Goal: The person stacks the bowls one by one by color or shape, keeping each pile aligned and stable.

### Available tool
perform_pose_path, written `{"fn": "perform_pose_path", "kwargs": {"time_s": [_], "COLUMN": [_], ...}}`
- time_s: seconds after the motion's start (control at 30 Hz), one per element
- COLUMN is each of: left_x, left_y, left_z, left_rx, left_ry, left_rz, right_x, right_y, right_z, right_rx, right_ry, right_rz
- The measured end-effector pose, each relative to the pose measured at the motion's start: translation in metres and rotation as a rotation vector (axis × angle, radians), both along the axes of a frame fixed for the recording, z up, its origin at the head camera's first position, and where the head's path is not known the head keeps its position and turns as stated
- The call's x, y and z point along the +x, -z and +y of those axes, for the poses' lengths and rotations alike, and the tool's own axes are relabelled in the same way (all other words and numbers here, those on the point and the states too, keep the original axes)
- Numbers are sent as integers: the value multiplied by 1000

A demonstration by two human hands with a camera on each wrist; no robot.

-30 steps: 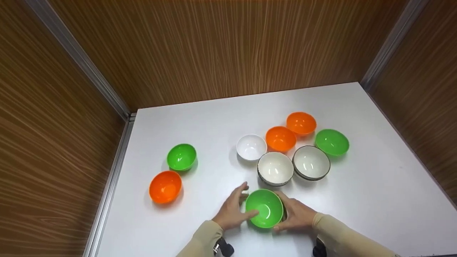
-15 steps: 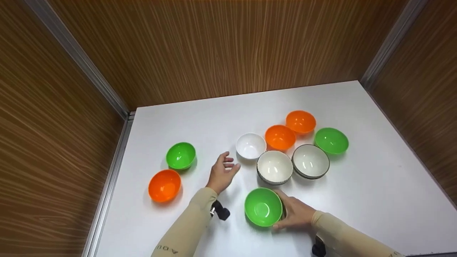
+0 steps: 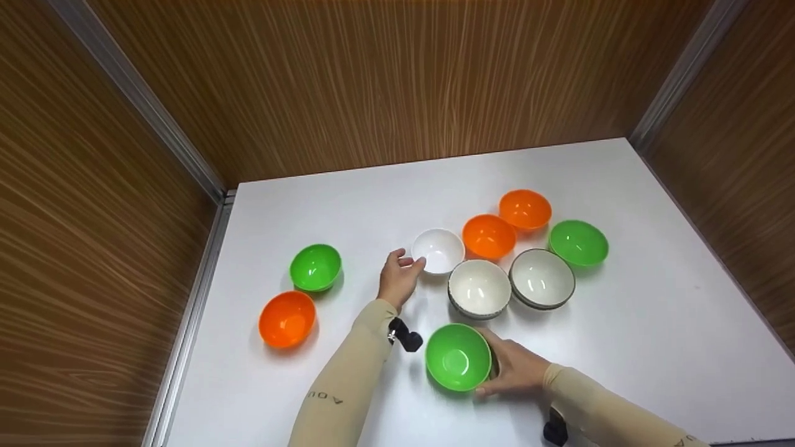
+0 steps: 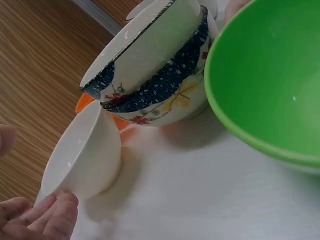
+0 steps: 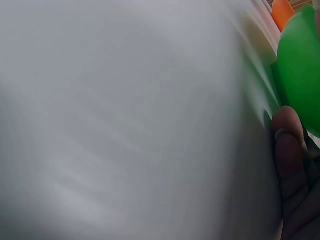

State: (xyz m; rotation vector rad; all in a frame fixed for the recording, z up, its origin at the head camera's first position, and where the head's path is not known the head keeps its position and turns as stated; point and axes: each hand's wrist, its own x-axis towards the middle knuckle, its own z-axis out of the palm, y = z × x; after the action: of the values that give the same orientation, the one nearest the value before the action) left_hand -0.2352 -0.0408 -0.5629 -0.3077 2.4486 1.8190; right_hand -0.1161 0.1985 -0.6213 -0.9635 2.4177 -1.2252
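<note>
My right hand (image 3: 517, 369) holds the near green bowl (image 3: 458, 358) at its right side, thumb at the front and fingers behind. In the right wrist view its fingers (image 5: 290, 150) lie against the green wall. My left hand (image 3: 399, 278) is at the left edge of a small white bowl (image 3: 438, 249). The left wrist view shows its fingertips (image 4: 62, 202) at the white bowl's lower rim, while the thumb stands apart from the bowl. Between the hands and the back wall, a cream patterned bowl (image 3: 479, 288) stands close to the white bowl.
Another cream bowl (image 3: 542, 278) with a dark rim stands to the right, near a green bowl (image 3: 578, 243). Two orange bowls, one nearer (image 3: 489, 236) and one farther (image 3: 525, 210), sit behind. At left are a green bowl (image 3: 315, 267) and an orange bowl (image 3: 287, 319). Wood-grain panels enclose the table.
My left hand has left the near green bowl and moved forward to the white bowl. The right hand stays on the green bowl, which has hardly moved.
</note>
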Motion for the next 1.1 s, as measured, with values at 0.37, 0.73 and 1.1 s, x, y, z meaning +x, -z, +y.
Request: {"fn": "perform_pose_path", "kwargs": {"time_s": [0.37, 0.73, 1.1], "left_x": [-8, -11, -12], "left_y": [10, 19, 22], "left_z": [12, 16, 15], "left_rx": [-69, 66, 199], "left_ry": [-64, -10, -20], "left_rz": [-107, -158, -106], "right_x": [0, 0, -1], "right_y": [2, 4, 0], "right_z": [0, -1, -1], "right_rx": [-15, -21, -8], "right_ry": [-4, -7, -5], "right_rz": [-10, -18, -16]}}
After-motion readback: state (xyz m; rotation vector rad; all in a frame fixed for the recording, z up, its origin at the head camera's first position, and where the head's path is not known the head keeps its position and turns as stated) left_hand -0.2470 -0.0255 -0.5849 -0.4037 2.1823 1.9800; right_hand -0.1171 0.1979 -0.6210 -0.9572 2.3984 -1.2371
